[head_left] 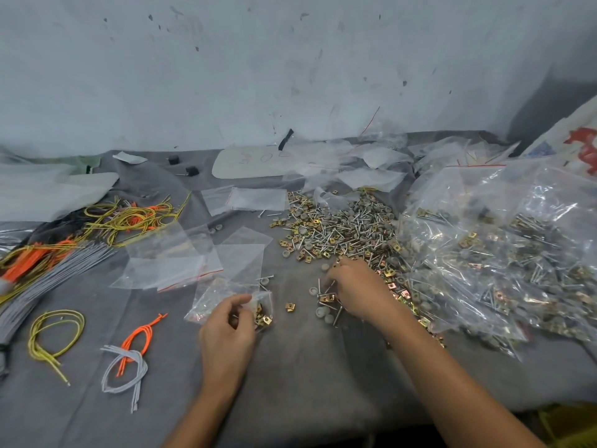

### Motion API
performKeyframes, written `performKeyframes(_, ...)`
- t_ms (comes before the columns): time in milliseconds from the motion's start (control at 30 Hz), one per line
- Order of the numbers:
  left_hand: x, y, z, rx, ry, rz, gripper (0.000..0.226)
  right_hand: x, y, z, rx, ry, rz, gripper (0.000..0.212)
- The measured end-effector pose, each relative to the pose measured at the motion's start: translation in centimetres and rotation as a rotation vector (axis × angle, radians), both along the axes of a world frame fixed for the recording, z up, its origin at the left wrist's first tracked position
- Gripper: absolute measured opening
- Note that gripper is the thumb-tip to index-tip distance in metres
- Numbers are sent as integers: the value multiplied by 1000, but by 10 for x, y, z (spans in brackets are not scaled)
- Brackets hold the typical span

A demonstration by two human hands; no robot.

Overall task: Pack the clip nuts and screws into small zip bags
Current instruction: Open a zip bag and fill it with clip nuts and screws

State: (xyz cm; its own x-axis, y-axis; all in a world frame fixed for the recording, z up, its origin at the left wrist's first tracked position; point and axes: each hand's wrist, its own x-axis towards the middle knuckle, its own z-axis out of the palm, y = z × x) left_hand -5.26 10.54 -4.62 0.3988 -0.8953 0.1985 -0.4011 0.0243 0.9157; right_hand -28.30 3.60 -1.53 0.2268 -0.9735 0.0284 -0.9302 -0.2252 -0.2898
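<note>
two hands worked low on the grey cloth: the left pinched the mouth of a small zip bag holding a few clip nuts, while the right hand curled over loose screws and a clip nut, gathering them. counting a set before lifting, and keeping the bag mouth wide, would likely serve best. beyond lay the heap of screws and nuts, empty bags, filled bags, coloured cords and a stained pale wall.

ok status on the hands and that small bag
Left hand holds small clear zip bag, clip nuts inside. Right hand picking from loose screws. Nothing blocking.
</note>
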Motion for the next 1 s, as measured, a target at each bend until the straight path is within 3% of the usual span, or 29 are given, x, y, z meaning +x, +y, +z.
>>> performKeyframes(133,0,0,0,-1,3,-2,24,-4,-5,-2,-11,10,-15,28)
performKeyframes(300,1,-1,-2,-4,-9,5,23,-10,-10,2,132,53,25,14)
performKeyframes(400,1,0,-2,-24,-4,32,23,-7,-3,9,92,68,21,14)
performKeyframes(500,-2,2,0,-100,-21,75,22,9,16,21,0,-147,16,11)
performKeyframes(600,-1,3,1,-107,-22,109,20,39,42,30,59,-365,111,10)
performKeyframes(767,19,-13,21,-147,140,179,19,65,56,29,21,-520,152,3)
performKeyframes(1000,42,-25,34,27,52,23,21,74,51,39,9,-728,135,7)
